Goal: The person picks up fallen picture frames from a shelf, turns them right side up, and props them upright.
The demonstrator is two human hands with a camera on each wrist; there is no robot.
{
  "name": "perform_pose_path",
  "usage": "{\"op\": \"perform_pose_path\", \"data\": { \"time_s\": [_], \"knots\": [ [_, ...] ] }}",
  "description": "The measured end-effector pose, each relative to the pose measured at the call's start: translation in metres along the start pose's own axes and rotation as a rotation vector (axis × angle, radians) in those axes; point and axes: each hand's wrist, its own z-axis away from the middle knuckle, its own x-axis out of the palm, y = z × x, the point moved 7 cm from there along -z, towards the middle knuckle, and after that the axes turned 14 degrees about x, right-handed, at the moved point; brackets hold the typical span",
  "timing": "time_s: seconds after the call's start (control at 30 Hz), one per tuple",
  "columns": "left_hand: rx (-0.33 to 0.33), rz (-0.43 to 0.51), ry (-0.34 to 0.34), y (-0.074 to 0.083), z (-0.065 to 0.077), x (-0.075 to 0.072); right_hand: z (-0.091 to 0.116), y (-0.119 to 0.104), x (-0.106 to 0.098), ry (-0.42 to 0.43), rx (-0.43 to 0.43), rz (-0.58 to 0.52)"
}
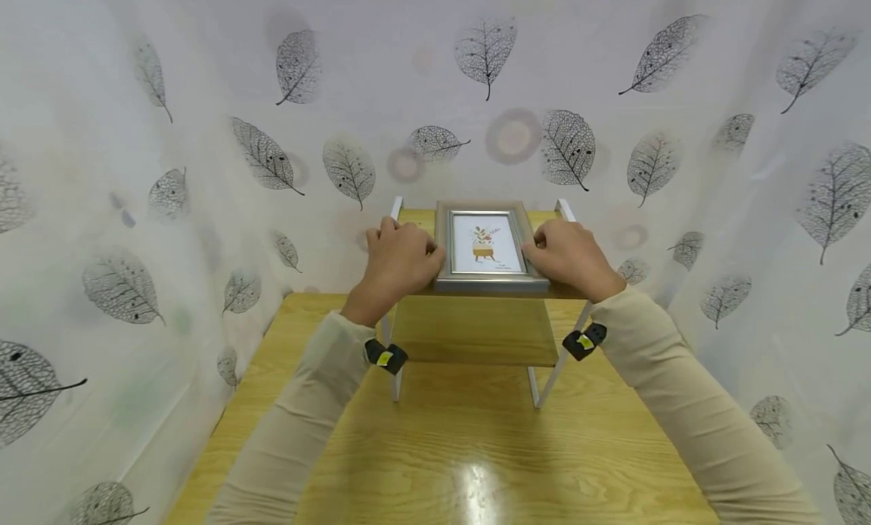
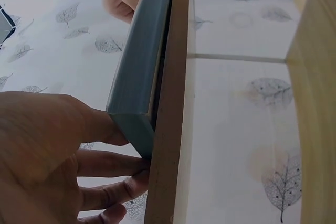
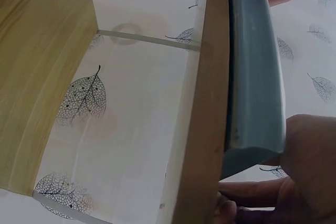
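Note:
A picture frame (image 1: pixel 486 241) with a silvery border lies flat on the top board of a small two-tier rack (image 1: pixel 476 330). Behind its glazing is a print of a plant in an orange-brown pot on legs. At the frame's left side, my left hand (image 1: pixel 403 254) grips the edge with thumb and bent fingers. My right hand (image 1: pixel 566 254) holds the opposite edge in the same way. Both wrist views show the frame's front side (image 2: pixel 137 72) close along the board's brown front edge (image 3: pixel 202 129), with fingertips at its corners. The fingers' far parts are partly hidden.
White metal legs (image 1: pixel 548 385) carry the rack on a wooden table (image 1: pixel 435 449). A pale curtain (image 1: pixel 408 71) printed with grey leaves hangs behind and along both sides. The rack's lower wooden shelf sits beneath the top board.

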Motion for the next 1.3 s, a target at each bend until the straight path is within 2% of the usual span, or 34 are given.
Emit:
{"op": "perform_pose_path", "data": {
  "time_s": [0.4,0.73,1.0,1.3],
  "knots": [
    [-0.003,0.018,0.039,-0.001,-0.002,0.001,0.0,-0.001,-0.004,0.075,0.011,-0.024],
    [-0.003,0.027,0.084,0.0,-0.002,-0.005,-0.001,-0.004,-0.01,0.151,-0.038,-0.092],
    [0.008,0.043,0.13,-0.001,-0.004,-0.006,-0.002,-0.002,-0.015,0.207,0.002,-0.162],
    [0.014,0.092,0.182,-0.001,-0.002,-0.007,-0.001,0.004,-0.016,0.161,0.066,-0.274]
  ]
}}
